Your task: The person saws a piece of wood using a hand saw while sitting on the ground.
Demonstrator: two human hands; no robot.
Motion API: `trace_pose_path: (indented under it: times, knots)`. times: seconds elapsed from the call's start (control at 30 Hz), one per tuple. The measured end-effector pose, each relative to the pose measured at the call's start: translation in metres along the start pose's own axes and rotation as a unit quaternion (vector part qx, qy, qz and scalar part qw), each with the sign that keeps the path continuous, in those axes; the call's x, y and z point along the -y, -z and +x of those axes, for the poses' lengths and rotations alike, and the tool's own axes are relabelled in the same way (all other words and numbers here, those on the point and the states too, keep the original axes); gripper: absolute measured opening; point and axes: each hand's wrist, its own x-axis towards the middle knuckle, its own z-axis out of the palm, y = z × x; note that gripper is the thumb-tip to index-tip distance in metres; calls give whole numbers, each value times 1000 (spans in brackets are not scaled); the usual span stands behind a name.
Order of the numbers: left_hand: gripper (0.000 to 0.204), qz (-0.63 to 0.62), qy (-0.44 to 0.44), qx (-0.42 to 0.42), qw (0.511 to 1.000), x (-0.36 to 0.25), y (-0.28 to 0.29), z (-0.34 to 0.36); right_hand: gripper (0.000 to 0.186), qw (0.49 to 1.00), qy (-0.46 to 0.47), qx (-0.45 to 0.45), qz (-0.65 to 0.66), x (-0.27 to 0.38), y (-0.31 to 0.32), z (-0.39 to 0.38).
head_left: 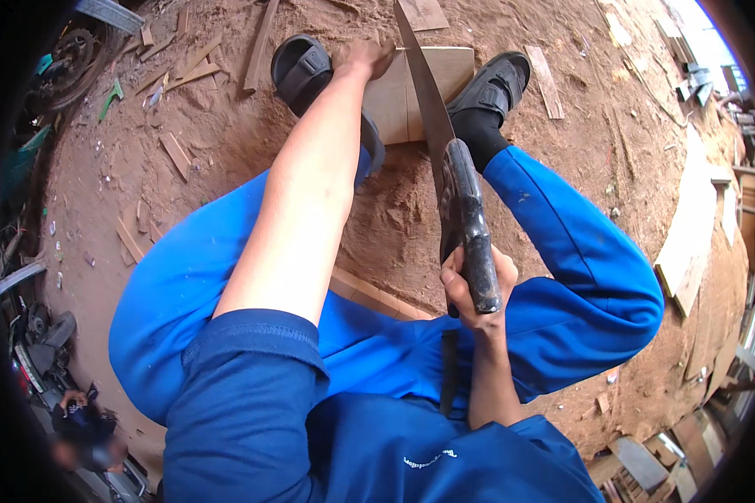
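Note:
My right hand [481,281] is wrapped round the black handle of a handsaw [464,193]. The saw's long blade runs away from me and crosses over a pale wooden board [440,80] on the ground; whether its teeth touch the wood I cannot tell. A thin line runs along the board just left of the blade. At the board's far left corner rests my left hand [365,59], its fingers bent over the edge. My feet, in a black left sandal [302,71] and a black right sandal [497,84], stand on either side of the board.
Wood offcuts [197,75] lie scattered on the brown dirt. Long planks [686,226] lie at the right, with a scrap pile [646,465] lower right. A wheel [71,67] stands far left. Another person [84,427] is at the lower left. A wooden strip [377,298] lies beneath my legs.

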Motion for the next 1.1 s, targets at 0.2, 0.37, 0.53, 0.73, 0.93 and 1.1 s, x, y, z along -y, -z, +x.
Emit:
trace_pose_path:
  times: [0.2,0.37,0.53,0.73,0.93,1.1]
  knots:
    - [74,-15,13,-8,1000,2,-8,8,15,1000,-1,11,-24,0,3,-10]
    - [76,-4,-1,3,1000,4,-1,3,16,998,16,16,-51,1,1,-41]
    - [71,-13,7,4,1000,-3,-1,0,16,998,9,18,-64,-5,9,-51]
    - [67,4,11,20,1000,-1,-7,9,18,998,5,30,-63,-3,-19,-43]
    - [69,1,4,27,1000,0,-8,11,16,996,0,18,-89,16,-1,-69]
    - [67,-8,10,41,999,11,-15,36,16,997,-8,31,-74,5,10,-86]
